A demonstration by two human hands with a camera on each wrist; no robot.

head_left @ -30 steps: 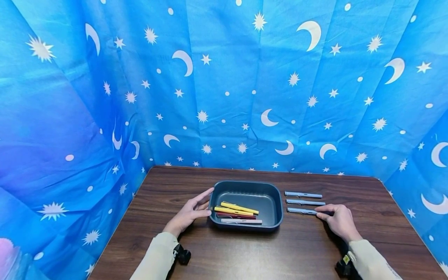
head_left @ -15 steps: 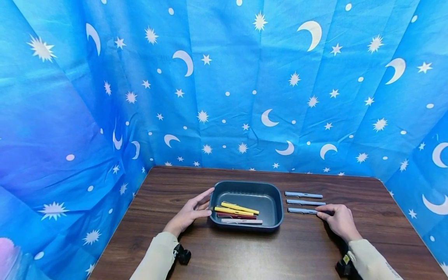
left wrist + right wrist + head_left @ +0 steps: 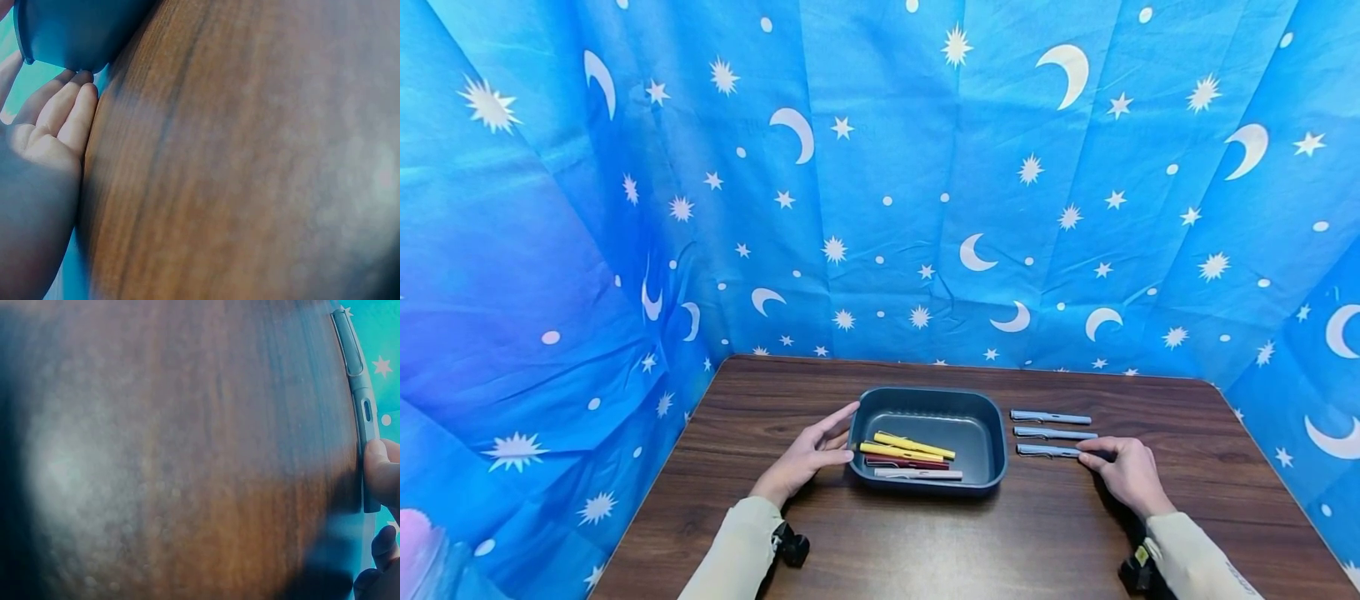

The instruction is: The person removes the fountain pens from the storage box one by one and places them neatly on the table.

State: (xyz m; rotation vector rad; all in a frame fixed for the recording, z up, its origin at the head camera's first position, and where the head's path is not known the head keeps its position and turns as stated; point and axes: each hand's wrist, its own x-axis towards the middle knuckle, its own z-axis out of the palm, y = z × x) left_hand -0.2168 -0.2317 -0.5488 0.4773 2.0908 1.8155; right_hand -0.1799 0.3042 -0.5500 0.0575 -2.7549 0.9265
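Observation:
A dark blue-grey rectangular tray (image 3: 928, 490) stands mid-table. My left hand (image 3: 805, 458) lies at its left wall, thumb and fairly straight fingers touching the side; in the left wrist view the fingertips meet the tray's outer wall (image 3: 81, 34). Inside lie two yellow pens (image 3: 917, 444), a dark red pen (image 3: 917, 464) and a pale pink pen (image 3: 917, 475). Right of the tray, three light blue capped pens lie in parallel. My right hand (image 3: 1127, 471) pinches the plain end of the nearest blue pen (image 3: 1045, 451); its clip and small barrel window (image 3: 367, 410) show in the right wrist view.
Behind the pinched pen lie the middle blue pen (image 3: 1052, 433) and the farthest blue pen (image 3: 1051, 417), closely spaced. The brown wood-grain table (image 3: 925, 550) meets a blue curtain (image 3: 880, 167) with white moons and stars at its back and sides.

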